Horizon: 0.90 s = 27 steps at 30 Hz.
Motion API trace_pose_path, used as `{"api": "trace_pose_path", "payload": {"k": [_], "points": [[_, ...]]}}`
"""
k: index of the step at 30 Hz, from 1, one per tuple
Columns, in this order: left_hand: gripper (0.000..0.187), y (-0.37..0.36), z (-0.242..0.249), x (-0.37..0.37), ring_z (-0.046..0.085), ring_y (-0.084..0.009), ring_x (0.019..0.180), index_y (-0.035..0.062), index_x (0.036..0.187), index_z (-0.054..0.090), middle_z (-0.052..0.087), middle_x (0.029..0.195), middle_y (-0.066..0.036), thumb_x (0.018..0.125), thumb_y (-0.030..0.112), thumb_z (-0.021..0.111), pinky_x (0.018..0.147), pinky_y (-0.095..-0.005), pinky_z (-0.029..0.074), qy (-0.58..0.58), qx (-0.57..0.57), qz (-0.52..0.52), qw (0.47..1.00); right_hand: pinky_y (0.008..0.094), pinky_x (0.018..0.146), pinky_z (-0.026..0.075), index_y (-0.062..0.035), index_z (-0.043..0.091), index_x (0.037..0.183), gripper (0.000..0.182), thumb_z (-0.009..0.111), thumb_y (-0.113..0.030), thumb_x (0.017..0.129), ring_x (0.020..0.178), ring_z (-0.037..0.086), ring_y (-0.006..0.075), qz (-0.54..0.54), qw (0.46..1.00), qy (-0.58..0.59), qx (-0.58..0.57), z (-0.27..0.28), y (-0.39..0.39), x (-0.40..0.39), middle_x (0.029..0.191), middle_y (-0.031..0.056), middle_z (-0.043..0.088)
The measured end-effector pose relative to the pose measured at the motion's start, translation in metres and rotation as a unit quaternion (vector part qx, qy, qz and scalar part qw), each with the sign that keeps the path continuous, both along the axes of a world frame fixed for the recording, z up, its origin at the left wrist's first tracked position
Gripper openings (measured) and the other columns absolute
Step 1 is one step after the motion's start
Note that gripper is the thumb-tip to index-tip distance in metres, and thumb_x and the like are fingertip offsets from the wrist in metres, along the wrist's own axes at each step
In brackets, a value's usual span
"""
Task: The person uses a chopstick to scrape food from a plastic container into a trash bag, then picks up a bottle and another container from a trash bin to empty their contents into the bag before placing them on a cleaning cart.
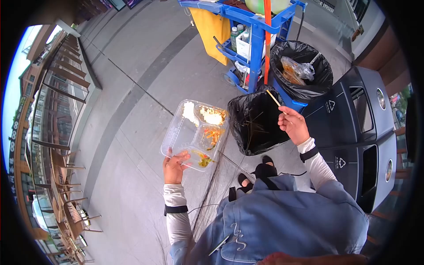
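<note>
My left hand [174,167] grips the near left corner of a clear plastic takeaway container [177,138] divided into compartments. White rice [213,115] sits in its far compartments, with orange-brown food scraps [212,136] below and green vegetable bits [203,160] near my fingers. In my right hand [293,125], fingers closed, are thin wooden chopsticks [273,98] pointing up and to the left. That hand is over the right edge of a bin lined with a black bag [252,145], which stands right of the container. Its inside is mostly dark, with a few thin straw-like strands.
A blue cleaning cart [255,57] with a yellow bag [210,33], bottles and an orange pole stands ahead. Beside it, a second black-lined bin [324,73] holds plastic-wrapped waste. Dark grey recycling bins [340,132] stand at my right; wicker chairs [73,216] line the left.
</note>
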<state>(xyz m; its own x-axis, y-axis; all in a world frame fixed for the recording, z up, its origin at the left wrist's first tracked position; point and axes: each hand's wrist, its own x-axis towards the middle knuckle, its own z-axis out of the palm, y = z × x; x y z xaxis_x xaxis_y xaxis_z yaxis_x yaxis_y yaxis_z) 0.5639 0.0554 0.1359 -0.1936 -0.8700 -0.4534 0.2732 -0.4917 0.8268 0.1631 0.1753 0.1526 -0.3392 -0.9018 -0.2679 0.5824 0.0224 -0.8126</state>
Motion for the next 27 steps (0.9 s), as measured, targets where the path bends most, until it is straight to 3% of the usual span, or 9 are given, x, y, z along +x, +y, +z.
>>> {"api": "trace_pose_path", "payload": {"k": [4,7,8,9,12,16,19,23,27], "points": [[0.08,-0.024,0.014,0.054,0.062,-0.0273,0.081,-0.0078,0.133,-0.001,0.059,0.095,-0.022,0.075,0.012,0.051,0.059,-0.037,0.054,0.014,-0.025,0.026,0.999,0.0212,0.064,0.039,-0.0039,0.046,0.119,0.041,0.059,-0.015,0.081,0.078,0.05,0.0093,0.058,0.992,0.094,-0.056,0.023,-0.037,0.036,0.084,0.0007,0.051],[0.078,-0.067,0.011,0.098,0.063,-0.0269,0.079,-0.0084,0.132,-0.001,0.06,0.092,-0.022,0.077,0.014,0.049,0.058,-0.0368,0.054,0.03,-0.003,0.036,0.999,0.0192,0.058,0.039,-0.0043,0.05,0.114,0.039,0.063,-0.015,0.08,0.071,0.05,0.0076,0.052,0.976,0.203,-0.049,0.026,-0.071,0.047,0.081,-0.0001,0.05],[0.062,-0.081,0.017,0.107,0.063,-0.0263,0.078,-0.0112,0.126,0.022,0.061,0.09,-0.02,0.077,0.017,0.048,0.057,-0.0357,0.054,0.016,-0.033,0.032,0.999,0.0178,0.055,0.038,-0.0041,0.053,0.109,0.031,0.061,-0.015,0.082,0.065,0.049,0.0067,0.012,0.975,0.221,-0.001,0.029,-0.082,0.054,0.077,-0.0012,0.05],[0.062,-0.096,0.023,0.116,0.063,-0.0263,0.078,-0.0112,0.126,0.022,0.061,0.09,-0.02,0.077,0.017,0.048,0.057,-0.0357,0.054,0.006,-0.031,0.028,0.999,0.0175,0.054,0.038,-0.0029,0.055,0.105,0.025,0.055,-0.018,0.086,0.062,0.048,0.0063,-0.01,0.975,0.222,0.016,0.029,-0.094,0.057,0.071,-0.0017,0.049],[0.035,-0.15,0.047,0.132,0.062,-0.0241,0.075,-0.0042,0.097,0.054,0.063,0.088,-0.017,0.078,0.024,0.047,0.054,-0.0291,0.053,-0.008,-0.046,0.034,0.998,0.0188,0.049,0.034,0.0,0.057,0.102,0.033,0.045,-0.029,0.092,0.057,0.044,0.0059,-0.036,0.985,0.168,-0.007,0.028,-0.125,0.062,0.065,-0.0013,0.046],[0.037,-0.231,0.069,0.157,0.062,-0.0244,0.075,-0.0027,0.101,0.053,0.063,0.086,-0.017,0.078,0.025,0.047,0.053,-0.0281,0.052,0.004,-0.088,0.012,0.996,0.0185,0.048,0.031,0.0028,0.057,0.102,0.048,0.037,-0.04,0.093,0.052,0.039,0.0059,-0.086,0.978,0.193,-0.002,0.033,-0.174,0.071,0.06,-0.0021,0.043],[0.034,-0.29,0.09,0.164,0.062,-0.0245,0.074,-0.0023,0.1,0.052,0.063,0.085,-0.017,0.078,0.024,0.047,0.052,-0.0263,0.052,-0.014,-0.094,0.012,0.995,0.0189,0.048,0.03,0.0028,0.061,0.094,0.057,0.033,-0.046,0.092,0.052,0.039,0.006,-0.124,0.972,0.196,-0.03,0.04,-0.21,0.082,0.059,-0.0022,0.041],[0.035,-0.365,0.105,0.165,0.06,-0.0241,0.068,0.0012,0.106,0.047,0.062,0.083,-0.017,0.077,0.021,0.048,0.052,-0.0288,0.05,0.004,-0.093,-0.052,0.994,0.0214,0.05,0.031,0.004,0.062,0.088,0.059,0.03,-0.045,0.093,0.053,0.039,0.0089,-0.156,0.971,0.157,-0.089,0.069,-0.255,0.105,0.056,-0.0005,0.041],[0.05,-0.441,0.108,0.142,0.058,-0.0233,0.067,0.0033,0.117,0.034,0.061,0.079,-0.018,0.075,0.022,0.051,0.05,-0.0275,0.047,0.006,-0.085,-0.117,0.989,0.0221,0.051,0.033,0.0043,0.062,0.085,0.058,0.029,-0.043,0.094,0.053,0.041,0.0095,-0.183,0.958,0.175,-0.131,0.098,-0.289,0.126,0.056,0.0016,0.045]]}}
